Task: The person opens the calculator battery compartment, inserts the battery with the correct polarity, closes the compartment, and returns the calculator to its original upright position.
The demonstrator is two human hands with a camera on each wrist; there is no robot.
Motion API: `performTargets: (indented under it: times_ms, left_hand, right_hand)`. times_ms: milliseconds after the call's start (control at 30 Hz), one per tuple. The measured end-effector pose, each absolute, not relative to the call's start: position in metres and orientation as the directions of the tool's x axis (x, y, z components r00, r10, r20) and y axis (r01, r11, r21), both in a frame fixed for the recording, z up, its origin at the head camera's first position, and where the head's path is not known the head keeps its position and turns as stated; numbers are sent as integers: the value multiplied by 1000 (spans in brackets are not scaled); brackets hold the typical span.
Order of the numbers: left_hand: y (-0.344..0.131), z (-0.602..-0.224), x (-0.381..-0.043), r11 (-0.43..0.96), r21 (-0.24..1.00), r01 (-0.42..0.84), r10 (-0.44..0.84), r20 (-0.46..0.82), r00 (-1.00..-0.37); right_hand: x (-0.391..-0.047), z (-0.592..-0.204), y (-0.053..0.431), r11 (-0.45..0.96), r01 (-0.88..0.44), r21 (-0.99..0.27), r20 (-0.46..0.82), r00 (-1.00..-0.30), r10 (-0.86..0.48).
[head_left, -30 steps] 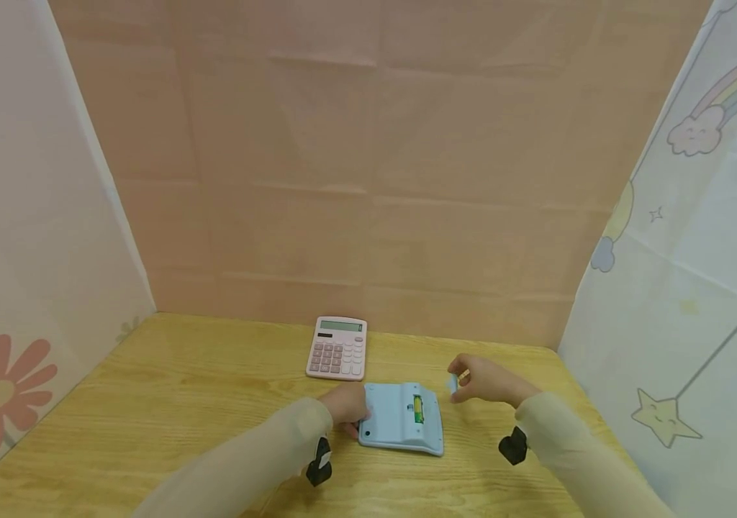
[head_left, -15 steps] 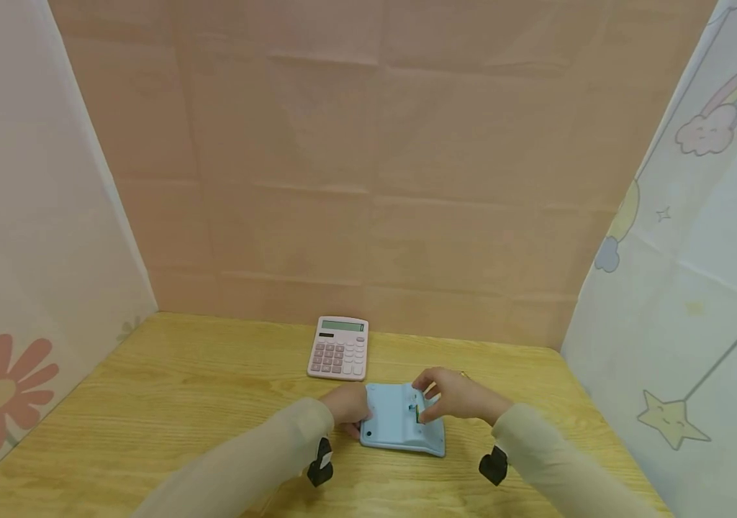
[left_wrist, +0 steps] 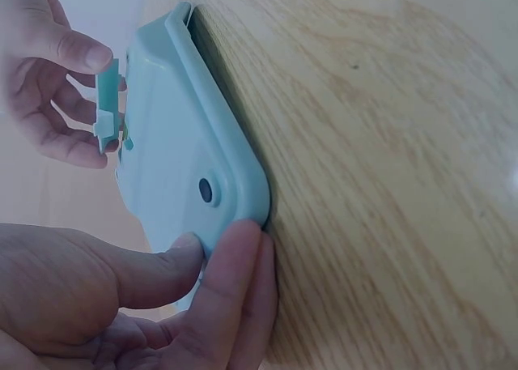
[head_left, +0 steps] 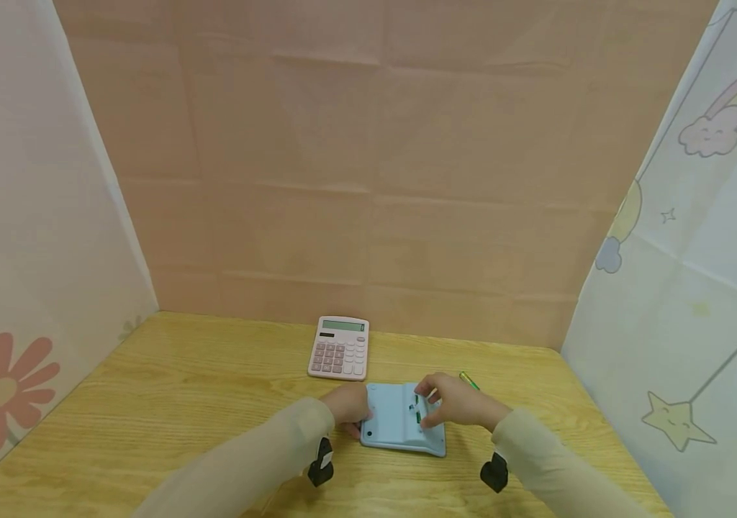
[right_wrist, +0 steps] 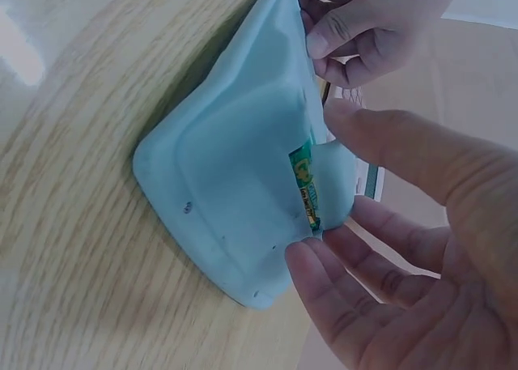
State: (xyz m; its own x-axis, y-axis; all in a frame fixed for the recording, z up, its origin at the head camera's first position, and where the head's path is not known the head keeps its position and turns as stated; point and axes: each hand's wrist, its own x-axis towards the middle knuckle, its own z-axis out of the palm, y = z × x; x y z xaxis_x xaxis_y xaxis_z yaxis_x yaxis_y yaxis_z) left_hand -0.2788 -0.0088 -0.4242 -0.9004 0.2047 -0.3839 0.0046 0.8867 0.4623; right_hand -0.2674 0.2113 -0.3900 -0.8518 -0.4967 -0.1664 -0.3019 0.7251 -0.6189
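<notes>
A light blue calculator [head_left: 384, 414] lies face down on the table, its back showing. My left hand [head_left: 345, 404] grips its left edge, thumb on the back and fingers at the rim, near a dark round foot [left_wrist: 205, 190]. Above the battery compartment, my right hand [head_left: 455, 399] pinches a small light blue battery cover [right_wrist: 334, 180] between thumb and fingers. The cover stands tilted at the compartment, and a green battery [right_wrist: 303, 188] shows beside it. Whether the cover touches the slot I cannot tell.
A pink calculator [head_left: 339, 347] lies face up behind the blue one. Another green battery [head_left: 468, 380] lies on the wooden table [head_left: 226, 403], just behind my right hand. An orange-brown sheet [head_left: 368, 216] hangs at the back, with white printed sheets at both sides.
My right hand has moved left with the battery cover, from beside the blue calculator to over its compartment. The loose battery behind that hand now shows. My left hand has stayed in place.
</notes>
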Motion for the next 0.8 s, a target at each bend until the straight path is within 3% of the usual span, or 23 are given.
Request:
performTargets:
  times_ms: [800]
  left_hand:
    - [-9,-420,-276,891,453,16,211,-383,-899]
  right_hand:
    - [-271,-401,210,727,-300,-617,-139,-868,-476]
